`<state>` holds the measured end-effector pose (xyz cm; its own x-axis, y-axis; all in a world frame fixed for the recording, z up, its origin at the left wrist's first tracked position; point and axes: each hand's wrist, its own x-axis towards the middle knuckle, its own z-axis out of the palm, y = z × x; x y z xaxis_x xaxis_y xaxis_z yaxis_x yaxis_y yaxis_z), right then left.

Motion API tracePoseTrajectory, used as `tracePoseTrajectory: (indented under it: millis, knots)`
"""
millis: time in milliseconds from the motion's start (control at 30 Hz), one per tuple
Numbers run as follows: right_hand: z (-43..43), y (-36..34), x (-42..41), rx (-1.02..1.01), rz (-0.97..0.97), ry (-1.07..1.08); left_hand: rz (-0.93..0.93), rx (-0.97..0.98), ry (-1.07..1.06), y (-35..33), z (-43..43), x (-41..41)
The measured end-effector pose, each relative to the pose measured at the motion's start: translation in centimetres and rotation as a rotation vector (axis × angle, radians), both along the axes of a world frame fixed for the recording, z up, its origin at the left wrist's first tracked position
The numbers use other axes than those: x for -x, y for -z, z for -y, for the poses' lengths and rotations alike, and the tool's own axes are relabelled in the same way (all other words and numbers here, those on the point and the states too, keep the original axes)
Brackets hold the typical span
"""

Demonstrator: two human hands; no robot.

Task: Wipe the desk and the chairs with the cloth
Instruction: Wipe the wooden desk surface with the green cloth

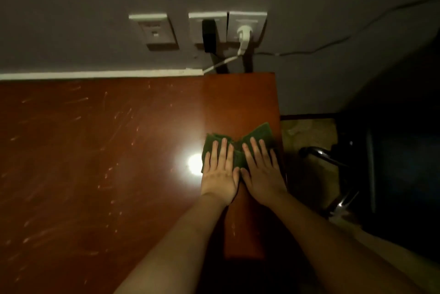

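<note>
Green cloth [260, 133], bunched into two flaps, right of centre in the frame, flat on the worktop [95, 162] close to its right edge. Pinned under both palms: left grip [220, 169] and right grip [260, 172] side by side, thumbs touching or nearly so, fingers straight and spread, pressing down rather than curling round the fabric. Far flaps of the cloth showing beyond the fingertips. Judged mid-wipe on the worktop, at its right end; pale streaks across the left half, dirt or wear impossible to tell. Chair [381, 162] in the dark at the right of the frame, well apart from the cloth, probably not yet wiped. Bright lamp glare [195, 162] just left of the left grip.
</note>
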<state>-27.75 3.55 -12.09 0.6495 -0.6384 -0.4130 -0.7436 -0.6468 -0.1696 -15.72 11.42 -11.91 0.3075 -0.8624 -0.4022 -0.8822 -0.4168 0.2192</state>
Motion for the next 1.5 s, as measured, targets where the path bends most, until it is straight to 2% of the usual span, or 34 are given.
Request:
tracePoseTrajectory:
  millis: [233, 400, 633, 800, 1067, 1200, 1300, 1500]
  knots:
    - [-10.6, -0.1, 7.0, 0.018, -0.007, 0.016, -0.004, -0.083, 0.052, 0.0, -9.4, 6.5]
    - [-8.6, 0.1, 7.3, 0.041, -0.034, -0.112, 0.009, -0.074, 0.212, -0.4, -7.8, 4.5]
    - [-4.0, 1.1, 5.3, 0.076, 0.068, -0.116, 0.052, -0.036, 0.15, 0.3, -3.8, 3.1]
    - [-6.4, 1.0, 7.3, 0.031, 0.071, -0.073, 0.053, -0.039, 0.094, 0.4, -6.5, 5.1]
    - [-16.9, 0.0, 15.1, -0.017, -0.01, -0.105, -0.002, -0.057, 0.051, 0.1, -17.5, 13.8]
    - [-14.6, 0.1, 14.9, 0.001, 0.001, -0.204, 0.04, -0.079, 0.165, 0.3, -16.8, 12.5]
    - [-12.0, 0.4, 13.4, 0.027, 0.045, -0.236, 0.056, -0.055, 0.157, 0.5, -14.6, 10.6]
    - [-12.6, 0.2, 12.4, 0.007, 0.064, -0.098, 0.042, -0.054, 0.132, 0.3, -13.6, 9.9]
